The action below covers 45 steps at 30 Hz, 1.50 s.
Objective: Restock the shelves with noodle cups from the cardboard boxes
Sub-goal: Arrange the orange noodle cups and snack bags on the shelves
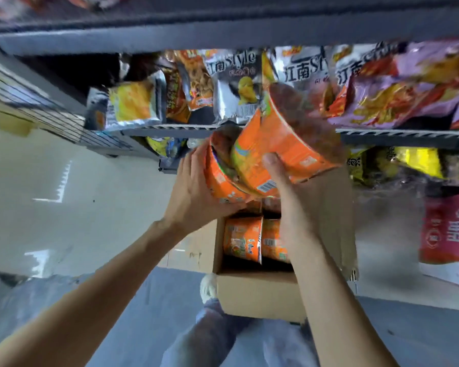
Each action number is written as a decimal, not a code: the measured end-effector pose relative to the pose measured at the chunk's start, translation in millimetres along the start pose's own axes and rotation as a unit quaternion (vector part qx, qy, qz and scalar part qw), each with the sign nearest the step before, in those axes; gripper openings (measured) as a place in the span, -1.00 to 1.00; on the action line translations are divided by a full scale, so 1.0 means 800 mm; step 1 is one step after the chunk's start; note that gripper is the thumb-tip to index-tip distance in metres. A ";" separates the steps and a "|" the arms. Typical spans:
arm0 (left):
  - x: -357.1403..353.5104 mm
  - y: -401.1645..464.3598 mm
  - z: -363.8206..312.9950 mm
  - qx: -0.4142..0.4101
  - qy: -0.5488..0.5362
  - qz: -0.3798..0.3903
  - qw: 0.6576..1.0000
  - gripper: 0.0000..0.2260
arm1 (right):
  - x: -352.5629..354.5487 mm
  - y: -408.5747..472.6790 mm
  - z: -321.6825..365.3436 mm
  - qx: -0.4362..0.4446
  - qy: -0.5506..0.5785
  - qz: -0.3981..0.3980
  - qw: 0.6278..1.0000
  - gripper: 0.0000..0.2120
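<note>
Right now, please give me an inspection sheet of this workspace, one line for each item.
Surface: pale floor, box standing on it.
Job's things: three orange noodle cups lifted above the open cardboard box; more cups in the box.
Clutter: snack bags crowd the shelf; a pink pack at right.
Grip: left hand holds the left cup; right hand holds the right cups.
Cables: nothing seen.
Surroundings: shop aisle; person's shoe beside the box.

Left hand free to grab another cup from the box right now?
Probably not. The left hand already grips an orange noodle cup above the open box; the cups left inside lie uncovered below.
</note>
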<state>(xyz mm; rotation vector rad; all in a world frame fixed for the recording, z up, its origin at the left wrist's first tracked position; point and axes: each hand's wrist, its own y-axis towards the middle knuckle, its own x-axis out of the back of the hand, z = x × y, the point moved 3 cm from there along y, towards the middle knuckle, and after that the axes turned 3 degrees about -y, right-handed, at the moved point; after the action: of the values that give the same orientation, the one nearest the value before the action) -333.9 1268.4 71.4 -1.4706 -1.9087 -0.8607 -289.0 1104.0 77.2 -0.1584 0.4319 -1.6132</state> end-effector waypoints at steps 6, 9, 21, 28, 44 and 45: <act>0.042 0.039 -0.015 -0.053 -0.015 -0.082 0.995 0.09 | -0.033 0.008 0.077 0.179 0.020 0.098 0.979 0.06; 0.060 0.063 -0.025 -0.113 -0.029 -0.142 0.983 0.06 | -0.044 0.008 0.104 0.239 0.028 0.108 0.964 0.01; 0.105 0.149 -0.093 -0.218 -0.117 -0.237 0.940 -0.01 | -0.046 0.051 0.238 0.387 0.033 0.124 0.913 -0.01; 0.095 0.222 -0.108 -0.250 -0.216 -0.208 0.921 0.00 | -0.073 0.075 0.290 0.467 -0.028 0.045 0.883 0.23; 0.113 0.314 -0.063 -0.087 0.075 -0.184 0.976 -0.12 | -0.156 0.152 0.252 0.641 -0.327 -0.091 0.689 -0.36; 0.117 0.305 -0.056 -0.109 0.093 -0.198 0.970 -0.21 | -0.156 0.153 0.246 0.658 -0.348 -0.093 0.661 -0.38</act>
<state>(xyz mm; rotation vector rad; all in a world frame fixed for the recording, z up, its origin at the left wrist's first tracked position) -115.3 1335.6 206.7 -1.0883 -2.0443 -1.3763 -92.9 1187.4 231.9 0.3066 -1.4177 -1.5485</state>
